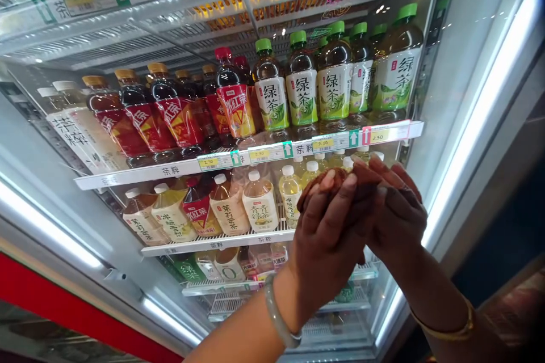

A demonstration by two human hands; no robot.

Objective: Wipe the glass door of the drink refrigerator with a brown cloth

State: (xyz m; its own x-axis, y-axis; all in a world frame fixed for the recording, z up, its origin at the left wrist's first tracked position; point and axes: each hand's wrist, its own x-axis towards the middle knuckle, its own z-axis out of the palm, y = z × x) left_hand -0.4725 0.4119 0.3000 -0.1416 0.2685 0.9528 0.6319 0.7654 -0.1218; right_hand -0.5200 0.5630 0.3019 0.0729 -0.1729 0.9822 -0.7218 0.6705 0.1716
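Both hands are raised together before the shelves of a drinks cooler. My left hand (327,232), with a pale bangle (276,312) at the wrist, is closed, its fingers bent over a bunched brown cloth (307,190). My right hand (398,210), with a thin gold bracelet (451,333), meets the left one, and its curled fingers seem to grip the other side of the cloth. The hands hide most of the cloth. Just behind them, small bottles with white caps (291,195) stand on a lower shelf, partly covered by my fingers.
Green tea bottles (302,85) and red-labelled tea bottles (177,108) line the upper shelf above its price strip (259,153). Larger bottles (259,204) fill the shelf beneath, with more shelves lower down. Bright light tubes (481,113) run along the cooler's sides.
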